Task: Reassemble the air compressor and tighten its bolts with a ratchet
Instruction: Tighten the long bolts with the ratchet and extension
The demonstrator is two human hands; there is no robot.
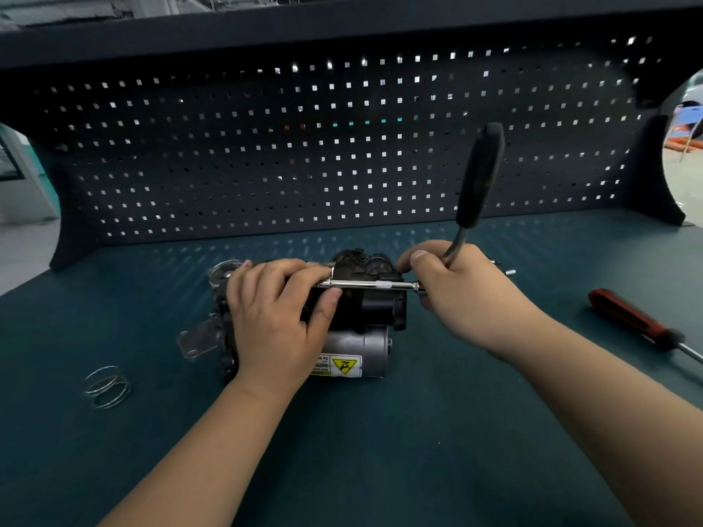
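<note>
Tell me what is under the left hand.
The left hand grips the air compressor over its black top; the silver motor can shows beside the palm. The extension bar of the ratchet ends at the fingers, which hide its tip and any bolt.

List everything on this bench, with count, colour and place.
air compressor: 1, black and silver, bench centre
ratchet: 1, black handle raised, chrome bar across the air compressor
screwdriver: 1, red handle, bench right
spring: 1, bare wire, bench left
pegboard: 1, dark, behind the bench
bench: 1, teal top
left hand: 1, grips the air compressor
right hand: 1, grips the ratchet near its head
</note>
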